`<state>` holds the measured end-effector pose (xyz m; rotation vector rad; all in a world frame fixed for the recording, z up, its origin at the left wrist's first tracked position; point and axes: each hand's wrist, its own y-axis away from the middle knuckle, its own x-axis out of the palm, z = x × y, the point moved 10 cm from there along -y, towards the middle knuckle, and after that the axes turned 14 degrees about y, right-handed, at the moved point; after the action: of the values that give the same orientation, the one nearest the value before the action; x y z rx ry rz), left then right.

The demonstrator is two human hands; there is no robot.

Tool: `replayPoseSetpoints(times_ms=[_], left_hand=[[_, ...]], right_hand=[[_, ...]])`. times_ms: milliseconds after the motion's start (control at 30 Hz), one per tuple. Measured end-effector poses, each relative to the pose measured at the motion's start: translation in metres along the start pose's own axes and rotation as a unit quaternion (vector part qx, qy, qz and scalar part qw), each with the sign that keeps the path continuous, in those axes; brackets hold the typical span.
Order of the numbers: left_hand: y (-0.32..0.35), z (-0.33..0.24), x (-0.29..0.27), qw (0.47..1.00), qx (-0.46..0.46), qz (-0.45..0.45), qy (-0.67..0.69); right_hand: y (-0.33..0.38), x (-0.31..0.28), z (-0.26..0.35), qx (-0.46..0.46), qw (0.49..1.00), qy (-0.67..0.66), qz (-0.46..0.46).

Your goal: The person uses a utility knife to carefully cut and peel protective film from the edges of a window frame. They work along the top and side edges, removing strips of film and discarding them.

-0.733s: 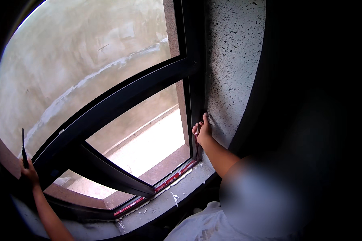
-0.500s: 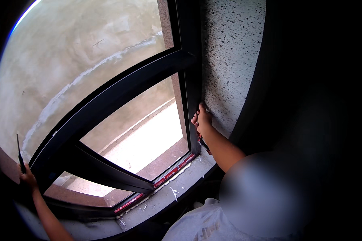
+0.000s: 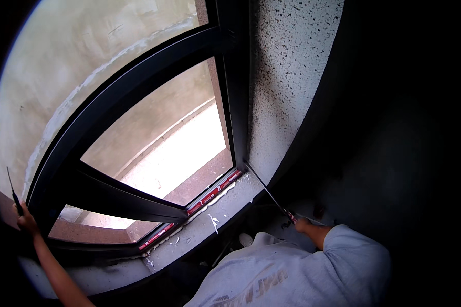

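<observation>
At the far left my left hand [image 3: 27,222] is closed round a slim black tool [image 3: 17,203] with a long thin tip pointing up. It is held beside the left end of the dark window frame [image 3: 138,55]; its exact kind I cannot make out. To the right, my right hand [image 3: 306,225] grips what looks like a foam gun [image 3: 270,192], with a long thin barrel and a black-and-red handle. The barrel slants up to the frame's lower right corner, its tip where frame and speckled wall [image 3: 294,66] meet. Shadow hides part of the handle.
Red printed film [image 3: 210,198] runs along the bottom of the frame, with a pale uneven bead under it. White scraps [image 3: 213,223] lie on the grey sill [image 3: 229,207]. Beyond the glass is a pale outside wall. Deep shadow covers the right side.
My right hand has come down and back from the frame's right side, and the thin barrel now shows between hand and corner. The left hand still holds its tool; the view has shifted.
</observation>
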<state>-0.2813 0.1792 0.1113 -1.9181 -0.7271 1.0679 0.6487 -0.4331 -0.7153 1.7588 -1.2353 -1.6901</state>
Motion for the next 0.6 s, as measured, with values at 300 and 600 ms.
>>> replayPoseSetpoints(times_ms=[300,600], left_hand=[[-0.023,0.007,-0.024,0.998,0.03,-0.03,-0.037],[-0.03,-0.014,0.055,0.998,0.055,0.021,0.025]], right_hand=[[0.185,0.137,-0.212,0.184,0.933,-0.287,0.117],[0.138,-0.036,-0.386,0.354,0.572,-0.677,-0.3]])
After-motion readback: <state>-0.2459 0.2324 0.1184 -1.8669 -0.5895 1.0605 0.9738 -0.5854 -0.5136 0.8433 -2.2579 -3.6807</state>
